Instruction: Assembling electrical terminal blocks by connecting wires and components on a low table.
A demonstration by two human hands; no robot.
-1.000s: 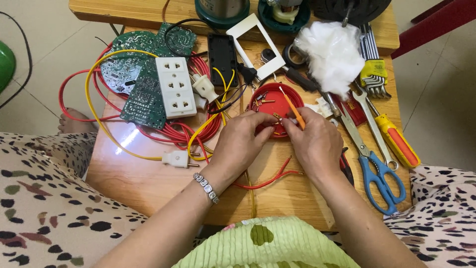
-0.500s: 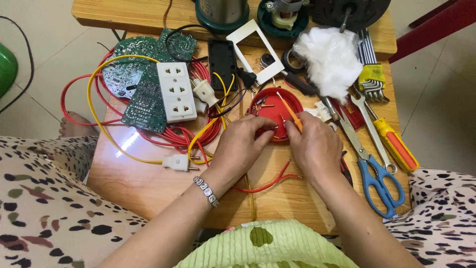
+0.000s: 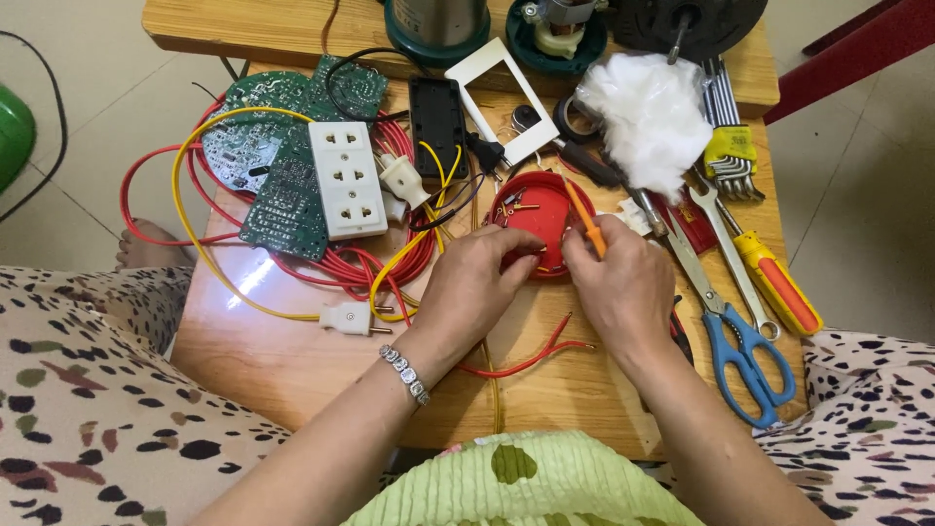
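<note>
A round red socket base (image 3: 531,219) with brass contacts lies near the middle of a small wooden table (image 3: 292,360). My left hand (image 3: 472,287) grips its near left edge and pinches something small against it. An orange-handled screwdriver (image 3: 582,219) is held in my right hand (image 3: 616,282), its tip pointing down into the near rim of the red base. Loose red wire ends (image 3: 545,349) lie just below both hands.
A white triple socket strip (image 3: 346,177), green circuit boards (image 3: 282,146), coiled red and yellow wires (image 3: 224,263) and white plugs lie at left. Blue-handled scissors (image 3: 740,346), a spanner, an orange screwdriver (image 3: 779,282), hex keys and white wadding (image 3: 648,112) lie at right.
Both hands stay on the red base; the screwdriver handle has tilted slightly and the fingers have shifted a little. The view has drifted slightly.
</note>
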